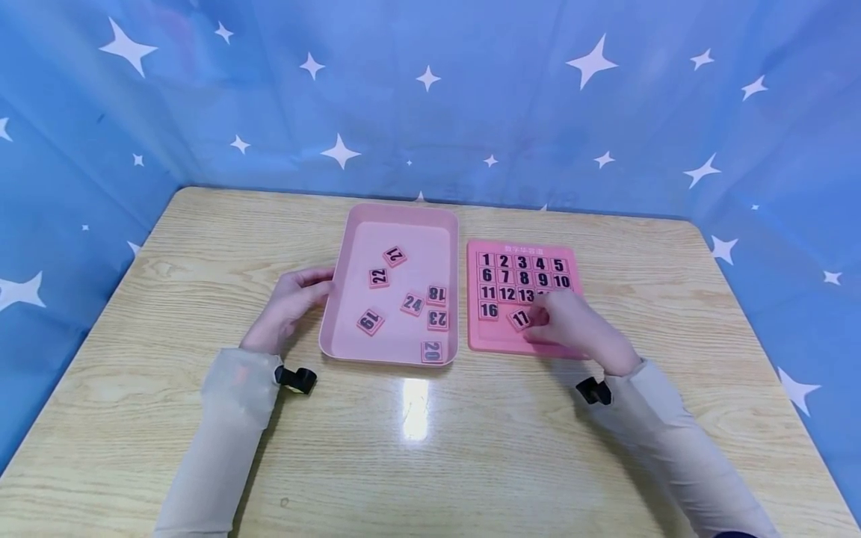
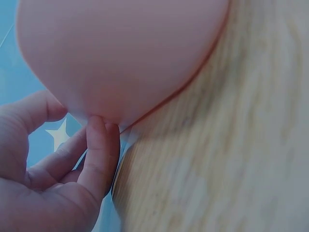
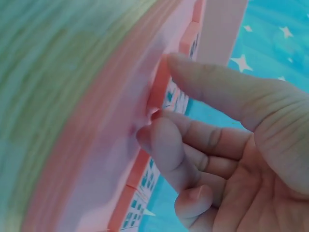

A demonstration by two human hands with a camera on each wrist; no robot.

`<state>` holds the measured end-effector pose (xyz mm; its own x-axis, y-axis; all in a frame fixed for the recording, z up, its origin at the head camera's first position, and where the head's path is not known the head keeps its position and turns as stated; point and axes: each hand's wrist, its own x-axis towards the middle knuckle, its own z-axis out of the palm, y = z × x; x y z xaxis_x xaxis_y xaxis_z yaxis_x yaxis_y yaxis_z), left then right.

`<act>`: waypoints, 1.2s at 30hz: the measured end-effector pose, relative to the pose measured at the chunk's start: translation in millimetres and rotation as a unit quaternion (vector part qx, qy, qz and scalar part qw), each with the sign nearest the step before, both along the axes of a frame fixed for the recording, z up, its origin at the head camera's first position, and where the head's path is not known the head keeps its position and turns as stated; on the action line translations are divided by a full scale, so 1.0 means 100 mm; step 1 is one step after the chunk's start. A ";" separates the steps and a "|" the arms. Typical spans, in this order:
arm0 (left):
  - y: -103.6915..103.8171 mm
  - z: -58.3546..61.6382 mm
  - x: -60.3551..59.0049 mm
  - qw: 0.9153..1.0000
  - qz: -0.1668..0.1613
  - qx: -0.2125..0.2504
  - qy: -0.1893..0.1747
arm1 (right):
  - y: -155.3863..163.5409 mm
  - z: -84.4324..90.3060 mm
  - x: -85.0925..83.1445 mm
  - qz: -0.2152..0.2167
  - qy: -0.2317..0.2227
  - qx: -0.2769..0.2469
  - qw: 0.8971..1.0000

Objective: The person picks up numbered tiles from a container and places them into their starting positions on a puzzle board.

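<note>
Head view: right hand [image 1: 572, 325] pinches tile 17 [image 1: 519, 320] over the board [image 1: 525, 299], just beside tile 16 [image 1: 488, 311]; left hand [image 1: 289, 302] rests its fingers against the tray [image 1: 350, 246] wall on the worktop [image 1: 202, 246].
Handling: the tile looks light, stiff and likely slick; best held by its edges.
Left wrist view: fingers [image 2: 99, 150] loosely bent, touching the tray's underside, holding nothing.
Right wrist view: blurred; thumb and finger close on a tile edge [image 3: 159, 89].
Hidden: the hand covers tiles 14 and 15.
</note>
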<state>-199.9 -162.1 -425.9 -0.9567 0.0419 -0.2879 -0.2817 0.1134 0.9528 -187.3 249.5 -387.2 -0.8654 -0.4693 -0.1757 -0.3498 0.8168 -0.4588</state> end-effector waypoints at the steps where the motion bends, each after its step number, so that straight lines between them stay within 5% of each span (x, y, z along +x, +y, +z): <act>1: 0.00 0.00 0.00 1.000 0.001 0.000 -0.001 | 0.00 0.00 0.00 0.002 0.000 0.003 1.000; 28: 0.00 0.00 0.00 1.000 -0.001 0.012 -0.008 | -0.11 -0.08 -0.05 -0.022 0.037 0.022 0.999; 36: -0.01 -0.01 -0.02 1.000 -0.002 0.006 -0.001 | -0.27 0.21 -0.21 -0.007 0.031 0.023 0.999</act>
